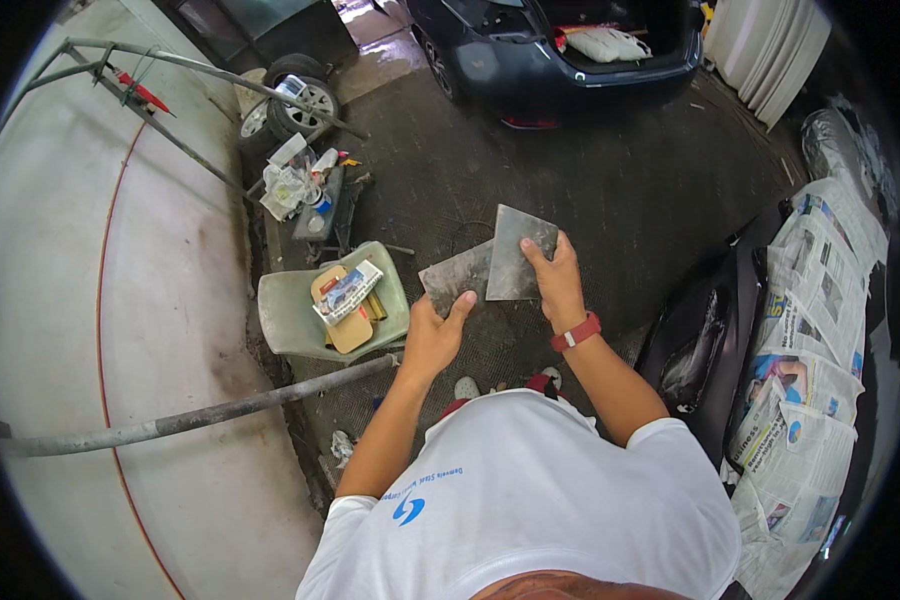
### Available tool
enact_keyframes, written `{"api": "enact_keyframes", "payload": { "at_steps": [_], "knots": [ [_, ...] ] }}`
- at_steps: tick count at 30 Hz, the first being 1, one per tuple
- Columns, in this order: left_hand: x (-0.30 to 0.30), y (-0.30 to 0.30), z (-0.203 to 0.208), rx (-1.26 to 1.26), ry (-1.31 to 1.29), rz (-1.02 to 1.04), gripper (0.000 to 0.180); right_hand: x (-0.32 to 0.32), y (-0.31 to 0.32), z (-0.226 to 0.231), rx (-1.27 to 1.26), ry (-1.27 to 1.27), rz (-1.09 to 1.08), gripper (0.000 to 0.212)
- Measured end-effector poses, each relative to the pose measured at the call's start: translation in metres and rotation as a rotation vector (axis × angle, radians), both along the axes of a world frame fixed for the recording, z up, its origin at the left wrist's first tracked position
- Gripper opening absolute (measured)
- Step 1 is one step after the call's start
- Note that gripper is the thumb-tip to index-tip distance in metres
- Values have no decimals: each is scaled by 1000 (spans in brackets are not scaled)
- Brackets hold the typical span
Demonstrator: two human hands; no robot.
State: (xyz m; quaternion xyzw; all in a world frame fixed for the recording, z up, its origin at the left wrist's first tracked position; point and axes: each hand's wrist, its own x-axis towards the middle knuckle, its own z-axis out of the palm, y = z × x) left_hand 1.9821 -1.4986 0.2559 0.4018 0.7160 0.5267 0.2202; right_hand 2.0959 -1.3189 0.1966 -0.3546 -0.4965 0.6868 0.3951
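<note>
Two flat grey rectangular sheets, smudged and worn, are held in front of me above the floor. My left hand [437,335] grips the left sheet [455,277] by its lower edge, thumb on top. My right hand [560,283] holds the right sheet [515,255] by its right side, thumb across its face. The right sheet overlaps the inner edge of the left one; whether they touch I cannot tell. The fingers beneath both sheets are mostly hidden. A red band with a pale clasp is around my right wrist.
To my left stands a pale green bin [285,318] holding tan pieces and a printed packet. Beyond it are a cluttered small bench [317,222] and wheels [308,105]. A metal pipe [200,415] juts from the left. A newspaper-masked car part [805,330] lies right; a dark car [510,70] is ahead.
</note>
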Motion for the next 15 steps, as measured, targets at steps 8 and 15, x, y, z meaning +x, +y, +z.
{"api": "enact_keyframes", "payload": {
  "at_steps": [8, 15],
  "knots": [
    [-30, -16, -9, -276, -354, -359, 43, -4, -32, 18, 555, -197, 411, 41],
    [-32, -24, -44, 345, -1381, -175, 61, -12, -44, 30, 212, -172, 514, 51]
  ]
}}
